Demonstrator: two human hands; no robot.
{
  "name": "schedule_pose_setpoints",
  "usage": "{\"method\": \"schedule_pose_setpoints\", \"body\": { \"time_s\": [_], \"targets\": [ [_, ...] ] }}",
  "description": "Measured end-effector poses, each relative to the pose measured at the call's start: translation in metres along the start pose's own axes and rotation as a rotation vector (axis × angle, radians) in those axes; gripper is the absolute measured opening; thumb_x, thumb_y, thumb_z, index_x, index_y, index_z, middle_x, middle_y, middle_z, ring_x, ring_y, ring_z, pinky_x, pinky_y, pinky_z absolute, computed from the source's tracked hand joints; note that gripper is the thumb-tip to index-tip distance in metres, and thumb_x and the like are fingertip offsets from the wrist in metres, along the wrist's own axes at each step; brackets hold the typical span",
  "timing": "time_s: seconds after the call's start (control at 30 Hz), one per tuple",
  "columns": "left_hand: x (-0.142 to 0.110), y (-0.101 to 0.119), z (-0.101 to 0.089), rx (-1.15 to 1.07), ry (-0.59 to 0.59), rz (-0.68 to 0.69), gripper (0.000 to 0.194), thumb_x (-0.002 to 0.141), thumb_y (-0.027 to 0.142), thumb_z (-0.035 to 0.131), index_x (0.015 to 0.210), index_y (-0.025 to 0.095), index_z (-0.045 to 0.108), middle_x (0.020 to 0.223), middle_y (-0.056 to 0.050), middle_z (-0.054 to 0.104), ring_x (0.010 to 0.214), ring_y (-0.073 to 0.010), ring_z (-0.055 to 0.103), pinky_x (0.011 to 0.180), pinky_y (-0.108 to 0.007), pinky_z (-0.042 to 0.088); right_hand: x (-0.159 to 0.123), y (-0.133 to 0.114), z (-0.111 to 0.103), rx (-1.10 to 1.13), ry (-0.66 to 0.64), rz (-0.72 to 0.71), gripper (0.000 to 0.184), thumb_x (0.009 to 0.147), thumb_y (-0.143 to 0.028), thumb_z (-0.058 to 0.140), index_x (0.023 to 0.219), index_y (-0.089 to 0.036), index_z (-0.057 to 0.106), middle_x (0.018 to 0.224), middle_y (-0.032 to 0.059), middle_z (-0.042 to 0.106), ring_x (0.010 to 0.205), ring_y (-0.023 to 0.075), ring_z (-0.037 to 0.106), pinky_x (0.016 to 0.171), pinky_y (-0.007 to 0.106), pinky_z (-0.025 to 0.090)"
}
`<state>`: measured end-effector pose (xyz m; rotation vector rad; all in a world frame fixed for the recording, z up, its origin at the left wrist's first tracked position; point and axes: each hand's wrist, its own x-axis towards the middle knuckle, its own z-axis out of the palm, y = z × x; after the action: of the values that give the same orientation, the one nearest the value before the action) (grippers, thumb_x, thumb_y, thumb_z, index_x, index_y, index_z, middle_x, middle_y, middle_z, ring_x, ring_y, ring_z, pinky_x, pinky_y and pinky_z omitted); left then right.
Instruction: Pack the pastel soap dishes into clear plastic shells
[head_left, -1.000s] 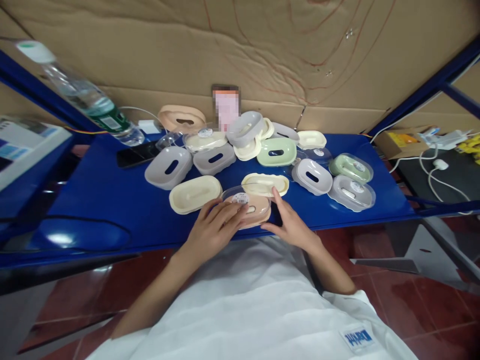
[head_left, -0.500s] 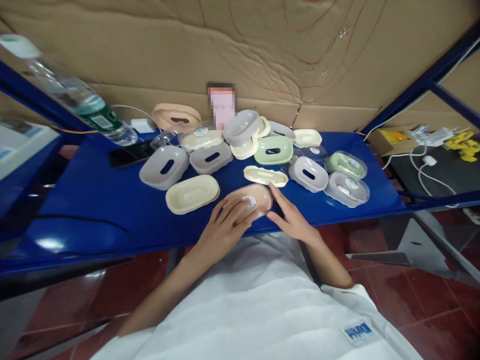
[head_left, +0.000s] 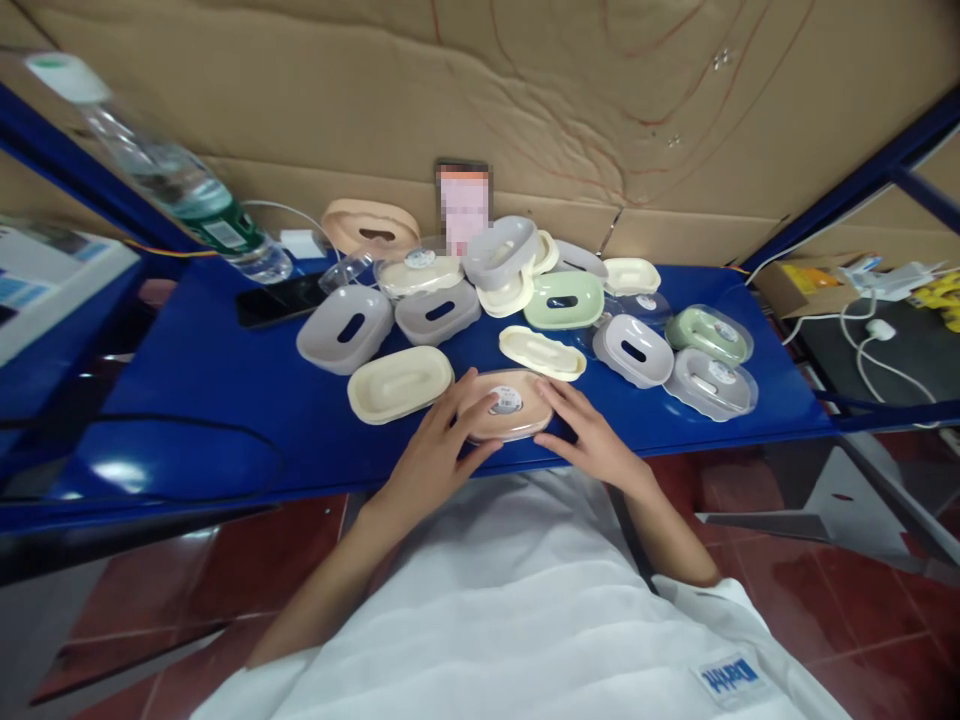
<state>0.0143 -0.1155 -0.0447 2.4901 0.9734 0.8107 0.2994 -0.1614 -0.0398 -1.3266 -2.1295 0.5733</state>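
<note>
A peach oval soap box (head_left: 517,420) with a clear lid and a round white label lies near the front edge of the blue table. My left hand (head_left: 429,448) clasps its left side, with the index finger across the top by the label and the thumb along the front. On the right end rests my right hand (head_left: 600,440), fingers over the rim and thumb at the front edge. Just behind the box lies a cream wavy-edged tray (head_left: 541,352). A cream oval dish (head_left: 397,384) sits to the left, close to my left hand.
Grey soap boxes (head_left: 345,328) (head_left: 634,350), a green one (head_left: 564,300) and lidded ones (head_left: 711,384) crowd the table behind. A water bottle (head_left: 217,225) and a dark phone (head_left: 279,300) are at the left. Another phone (head_left: 465,205) leans against the cardboard. A black cable (head_left: 187,418) crosses the left side.
My left hand has shifted from over the lid to the box's left side, uncovering more of the label. My right hand has closed in on the right end. The view has shifted slightly.
</note>
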Motion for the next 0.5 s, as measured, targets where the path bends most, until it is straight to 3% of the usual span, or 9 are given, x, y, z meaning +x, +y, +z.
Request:
{"method": "schedule_pose_setpoints", "body": {
  "time_s": [0.17,0.3,0.4,0.5],
  "targets": [
    [-0.004,-0.009,-0.004,-0.036,-0.013,-0.034,0.058,0.108,0.045,0.063,0.163,0.034,0.046,0.179,-0.014,0.03,0.163,-0.0355,0.039,0.127,-0.056,0.046,-0.002,-0.005,0.003,-0.071,0.017,0.042,0.074,0.109,-0.042,0.061,0.174,-0.041,0.027,0.18,0.0062,0.031,0.163,0.0319,0.039,0.132,0.051,0.041],
    [-0.006,-0.017,-0.014,-0.119,-0.084,-0.093,0.054,0.103,0.049,0.07,0.153,0.033,0.059,0.173,-0.013,0.038,0.158,-0.0363,0.045,0.128,-0.057,0.044,0.003,-0.001,-0.004,0.122,-0.032,0.014,0.072,0.107,-0.049,0.066,0.171,-0.037,0.037,0.174,0.0088,0.044,0.161,0.0321,0.043,0.131,0.054,0.039],
    [-0.008,-0.018,-0.024,-0.155,-0.143,-0.097,0.051,0.1,0.047,0.075,0.148,0.033,0.064,0.167,-0.012,0.043,0.155,-0.0359,0.048,0.128,-0.056,0.044,0.009,0.007,-0.007,0.417,0.112,0.151,0.059,0.112,-0.053,0.053,0.166,-0.031,0.045,0.143,0.0099,0.074,0.135,0.0262,0.069,0.121,0.05,0.052],
    [-0.009,-0.016,-0.032,-0.179,-0.2,-0.098,0.051,0.099,0.047,0.076,0.147,0.035,0.065,0.166,-0.01,0.045,0.154,-0.0358,0.049,0.127,-0.054,0.046,0.014,0.01,-0.008,0.509,0.205,0.254,0.046,0.115,-0.055,0.044,0.144,-0.028,0.067,0.109,0.0056,0.082,0.107,0.0222,0.078,0.111,0.045,0.059]
  ]
}}
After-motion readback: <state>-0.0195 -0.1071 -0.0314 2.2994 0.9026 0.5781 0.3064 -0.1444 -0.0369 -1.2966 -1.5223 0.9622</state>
